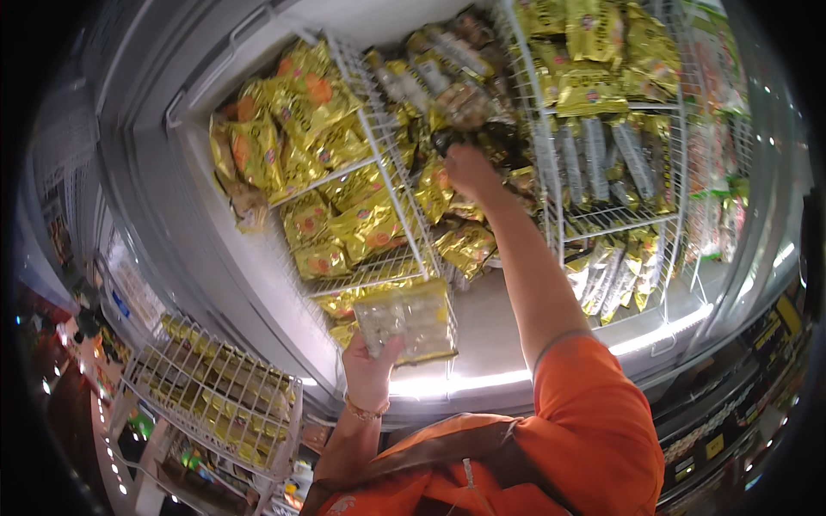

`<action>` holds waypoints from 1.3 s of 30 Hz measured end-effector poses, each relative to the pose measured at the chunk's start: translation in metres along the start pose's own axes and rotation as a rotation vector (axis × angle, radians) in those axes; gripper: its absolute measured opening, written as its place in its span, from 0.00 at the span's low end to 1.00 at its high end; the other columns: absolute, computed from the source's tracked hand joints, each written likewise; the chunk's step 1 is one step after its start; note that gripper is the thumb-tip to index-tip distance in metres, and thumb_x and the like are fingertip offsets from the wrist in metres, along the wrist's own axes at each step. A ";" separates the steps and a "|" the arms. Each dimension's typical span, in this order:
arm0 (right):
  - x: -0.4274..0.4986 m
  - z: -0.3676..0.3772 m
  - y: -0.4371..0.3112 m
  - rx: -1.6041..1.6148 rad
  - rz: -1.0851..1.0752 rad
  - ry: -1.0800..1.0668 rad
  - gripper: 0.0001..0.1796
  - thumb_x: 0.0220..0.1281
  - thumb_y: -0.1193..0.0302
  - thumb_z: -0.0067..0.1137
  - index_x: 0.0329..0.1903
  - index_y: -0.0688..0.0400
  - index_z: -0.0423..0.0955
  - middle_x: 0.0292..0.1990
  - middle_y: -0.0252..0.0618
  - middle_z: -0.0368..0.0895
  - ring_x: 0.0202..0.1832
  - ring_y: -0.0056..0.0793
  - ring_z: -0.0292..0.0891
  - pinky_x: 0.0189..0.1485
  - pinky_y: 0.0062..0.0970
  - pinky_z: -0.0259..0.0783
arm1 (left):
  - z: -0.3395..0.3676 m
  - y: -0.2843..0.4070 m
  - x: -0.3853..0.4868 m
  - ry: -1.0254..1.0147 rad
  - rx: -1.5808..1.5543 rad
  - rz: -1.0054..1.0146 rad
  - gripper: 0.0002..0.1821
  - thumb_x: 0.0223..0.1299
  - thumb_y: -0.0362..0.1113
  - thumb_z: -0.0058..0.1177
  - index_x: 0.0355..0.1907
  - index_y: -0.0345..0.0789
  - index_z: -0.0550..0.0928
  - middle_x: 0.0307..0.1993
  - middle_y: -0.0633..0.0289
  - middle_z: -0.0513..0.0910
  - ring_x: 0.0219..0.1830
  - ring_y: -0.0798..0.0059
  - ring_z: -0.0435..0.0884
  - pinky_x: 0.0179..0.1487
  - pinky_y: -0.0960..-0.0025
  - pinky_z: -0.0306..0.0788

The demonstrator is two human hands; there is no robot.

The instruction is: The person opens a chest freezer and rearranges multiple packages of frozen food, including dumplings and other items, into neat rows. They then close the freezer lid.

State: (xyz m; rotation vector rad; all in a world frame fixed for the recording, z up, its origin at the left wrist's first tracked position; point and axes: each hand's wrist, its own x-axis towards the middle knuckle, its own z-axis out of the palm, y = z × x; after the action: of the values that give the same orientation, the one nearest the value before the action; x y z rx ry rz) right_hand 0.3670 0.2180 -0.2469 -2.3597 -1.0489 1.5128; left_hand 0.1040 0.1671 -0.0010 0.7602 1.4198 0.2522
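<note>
My left hand (371,364) grips a flat plastic food packet (406,319) by its lower left corner, thumb on its front. The packet is clear over pale contents, with gold edging. With my arm stretched into the middle wire compartment of a chest freezer, my right hand (472,173) has its fingers curled at a dark packet (445,138); the fingertips are partly hidden. Gold foil packets (468,245) lie below that hand. Farther in, clear-backed packets (461,103) are piled loosely.
White wire dividers (381,155) flank the middle compartment. Gold bags (284,129) fill the left section; upright packets (594,158) stand in the right one. The freezer's frame (161,213) rises at left. Outside it, a white wire basket (213,393) holds several rows of packets.
</note>
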 end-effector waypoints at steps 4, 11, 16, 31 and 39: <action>0.097 0.038 0.012 -0.290 0.109 -0.243 0.19 0.61 0.63 0.59 0.52 0.58 0.80 0.53 0.49 0.81 0.54 0.45 0.79 0.50 0.40 0.77 | -0.007 -0.001 0.012 0.167 -0.052 0.051 0.17 0.60 0.24 0.61 0.52 0.30 0.79 0.45 0.64 0.84 0.43 0.82 0.80 0.51 0.75 0.73; 0.122 0.085 0.051 -0.034 0.266 0.169 0.17 0.68 0.65 0.49 0.52 0.59 0.79 0.51 0.51 0.82 0.53 0.49 0.79 0.51 0.44 0.76 | -0.013 0.005 0.028 0.205 -0.169 0.069 0.16 0.61 0.25 0.61 0.52 0.31 0.80 0.46 0.64 0.84 0.44 0.82 0.80 0.51 0.75 0.73; 0.079 0.097 0.077 0.214 0.170 0.524 0.20 0.64 0.59 0.56 0.49 0.61 0.80 0.49 0.54 0.81 0.51 0.53 0.77 0.56 0.42 0.71 | -0.013 0.000 0.024 0.205 -0.212 0.023 0.15 0.63 0.27 0.60 0.52 0.32 0.79 0.46 0.64 0.84 0.44 0.83 0.80 0.51 0.76 0.73; -0.253 -0.046 0.007 1.860 -0.524 0.207 0.09 0.72 0.80 0.46 0.50 0.59 0.72 0.53 0.43 0.80 0.49 0.31 0.81 0.50 0.33 0.81 | -0.025 -0.009 -0.052 0.059 -0.108 0.266 0.17 0.66 0.31 0.58 0.54 0.32 0.71 0.47 0.63 0.81 0.44 0.81 0.79 0.49 0.75 0.75; -0.390 -0.035 -0.063 1.825 -0.668 0.217 0.07 0.71 0.79 0.49 0.49 0.61 0.72 0.49 0.44 0.81 0.49 0.33 0.81 0.51 0.33 0.80 | -0.050 -0.003 -0.128 -0.149 -0.272 0.329 0.25 0.66 0.28 0.57 0.63 0.32 0.66 0.52 0.61 0.79 0.51 0.76 0.79 0.56 0.71 0.74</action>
State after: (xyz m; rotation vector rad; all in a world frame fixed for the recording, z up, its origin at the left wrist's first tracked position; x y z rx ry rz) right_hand 0.2700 0.0302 0.0882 -0.7006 -0.0449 0.9752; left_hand 0.0337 0.1067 0.1006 0.7669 1.0885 0.6184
